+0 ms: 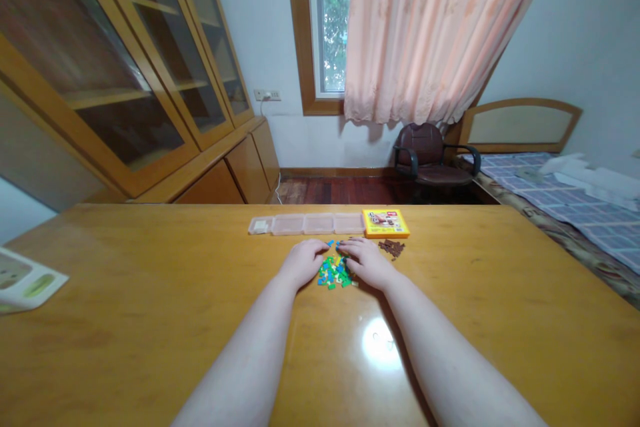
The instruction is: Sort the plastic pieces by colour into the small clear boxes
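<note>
The head camera looks down at the person's left hand and right hand. They lie palm down on the wooden table, one on each side of a small pile of green and blue bricks. The fingertips touch the edges of the pile and nearly meet at its far side. The fingers are bent a little. The bricks are too tiny to tell if any is pinched or if the hands are just cupped round them.

It looks best to hold both hands low and move slowly, so no brick slips out under the fingers.

A little heap of brown bricks sits just beside the right hand. Behind the hands lie a clear tray with compartments and a yellow box, side by side.
</note>
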The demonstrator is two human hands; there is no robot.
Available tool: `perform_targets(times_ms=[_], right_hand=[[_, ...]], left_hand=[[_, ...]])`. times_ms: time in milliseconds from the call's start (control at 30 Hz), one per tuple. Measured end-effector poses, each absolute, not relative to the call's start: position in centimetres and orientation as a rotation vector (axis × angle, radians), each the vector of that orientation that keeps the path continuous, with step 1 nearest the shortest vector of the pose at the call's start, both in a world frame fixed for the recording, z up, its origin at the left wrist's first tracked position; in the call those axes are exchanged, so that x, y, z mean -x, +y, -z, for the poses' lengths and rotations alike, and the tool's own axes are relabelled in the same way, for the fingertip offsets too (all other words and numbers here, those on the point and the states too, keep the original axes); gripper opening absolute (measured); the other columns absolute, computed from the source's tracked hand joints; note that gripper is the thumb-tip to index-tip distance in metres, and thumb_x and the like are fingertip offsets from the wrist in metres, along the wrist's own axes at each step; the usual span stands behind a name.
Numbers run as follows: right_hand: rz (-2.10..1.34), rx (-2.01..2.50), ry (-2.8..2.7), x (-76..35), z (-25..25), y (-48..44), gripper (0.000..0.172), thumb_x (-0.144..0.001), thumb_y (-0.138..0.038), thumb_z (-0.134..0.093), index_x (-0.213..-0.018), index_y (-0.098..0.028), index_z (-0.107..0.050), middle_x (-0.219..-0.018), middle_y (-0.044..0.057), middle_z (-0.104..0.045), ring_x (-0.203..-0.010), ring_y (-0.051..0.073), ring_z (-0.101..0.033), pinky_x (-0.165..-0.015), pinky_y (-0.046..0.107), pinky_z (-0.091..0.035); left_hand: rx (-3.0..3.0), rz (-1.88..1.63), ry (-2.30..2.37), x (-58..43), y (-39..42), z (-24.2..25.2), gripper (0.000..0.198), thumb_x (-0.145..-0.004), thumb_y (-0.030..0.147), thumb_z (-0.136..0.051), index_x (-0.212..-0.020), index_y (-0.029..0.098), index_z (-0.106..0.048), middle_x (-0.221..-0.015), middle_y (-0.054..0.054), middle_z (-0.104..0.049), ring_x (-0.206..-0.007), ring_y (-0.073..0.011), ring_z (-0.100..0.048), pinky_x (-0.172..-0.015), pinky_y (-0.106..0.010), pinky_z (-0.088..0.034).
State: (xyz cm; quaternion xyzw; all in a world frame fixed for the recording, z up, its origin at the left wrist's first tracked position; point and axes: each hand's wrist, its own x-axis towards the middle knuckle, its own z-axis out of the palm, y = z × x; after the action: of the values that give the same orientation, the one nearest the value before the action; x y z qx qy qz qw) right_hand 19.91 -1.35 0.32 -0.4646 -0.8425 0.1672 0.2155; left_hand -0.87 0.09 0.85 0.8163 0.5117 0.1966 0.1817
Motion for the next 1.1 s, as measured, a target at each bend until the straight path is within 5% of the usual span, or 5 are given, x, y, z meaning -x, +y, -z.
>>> perform_targets(times_ms=[200, 1100], right_hand=[[-0.473, 1.357, -2.225, -20.08, -0.5, -1.2, 0.035, -0.077, -0.008, -0.045, -0.1, -0.02, -0.068, -0.098, 0.004, -0.068, -0.095, 0.018, -0.054, -0.09, 0.031, -0.037], [-0.463, 1.33, -2.295, -20.08, -0.85, -1.65, 0.025, -0.076, -0.014, -0.053, -0.088, -0.024, -0.072, -0.086, 0.003, -0.057, -0.088, 0.018, -0.045, -0.083, 0.031, -0.033]], left_hand=[[-2.336, -0.566, 1.309, 0.51, -0.34, -1.51, 0.038, -0.072, 0.01, -0.045, -0.098, 0.023, -0.07, -0.102, -0.003, -0.067, -0.097, -0.0182, -0.058, -0.094, -0.032, -0.043], [-2.401, -0.561, 1.328, 0.57, -0.3, -1.27, 0.033, -0.07, 0.008, -0.044, -0.086, 0.021, -0.069, -0.089, -0.003, -0.066, -0.086, -0.0174, -0.058, -0.084, -0.03, -0.044]])
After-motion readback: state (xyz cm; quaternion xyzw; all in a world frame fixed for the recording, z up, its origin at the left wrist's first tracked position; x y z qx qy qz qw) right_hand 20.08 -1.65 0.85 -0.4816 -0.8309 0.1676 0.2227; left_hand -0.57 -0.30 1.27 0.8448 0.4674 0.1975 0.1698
